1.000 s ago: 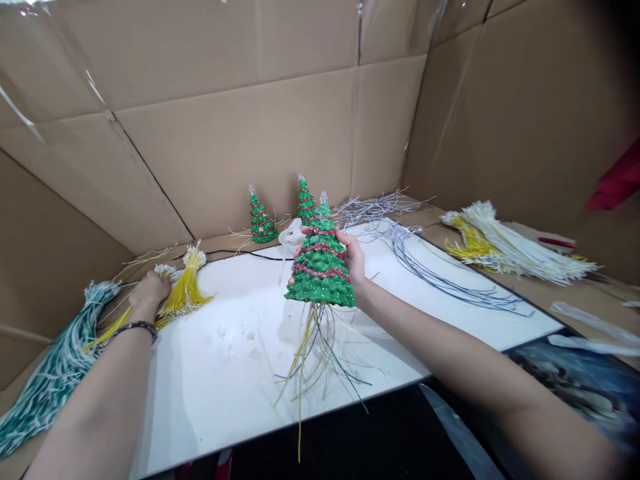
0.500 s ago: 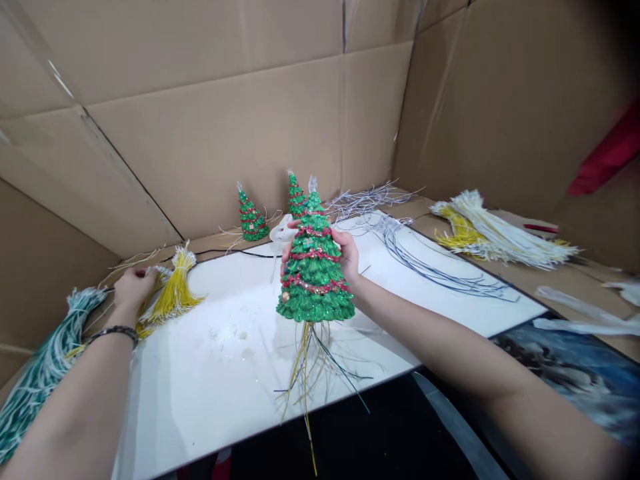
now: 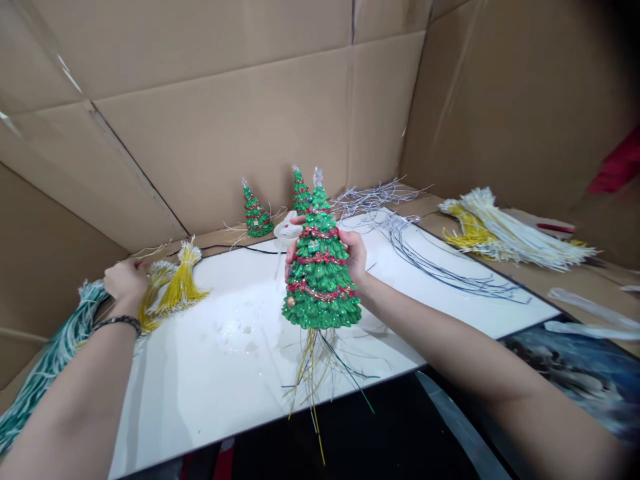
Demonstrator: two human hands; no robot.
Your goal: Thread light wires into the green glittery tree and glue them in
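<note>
My right hand [image 3: 354,257] grips a green glittery Christmas tree figurine [image 3: 323,280] around its middle, upright above the white board. Red garlands, small ornaments and a clear tip decorate it, and thin yellow, green and pale wires [image 3: 313,360] hang from its base. At the left, my left hand [image 3: 125,280] is closed, its fingertips mostly hidden; whether a wire is in them I cannot make out. It is beside the yellow wire bundles with white ends [image 3: 183,283] and above a green-and-white wire bundle [image 3: 55,360].
Two more trees [image 3: 257,217] stand at the back by a white spool-like object [image 3: 286,230]. Loose wires [image 3: 375,197] and dark wires [image 3: 440,270] lie back right, with white and yellow bundles [image 3: 525,233] farther right. Cardboard walls [image 3: 250,120] enclose the white board [image 3: 200,387].
My left hand has shifted slightly left, away from the yellow bundle's tip. The right hand keeps its hold on the tree; the whole view has shifted a little.
</note>
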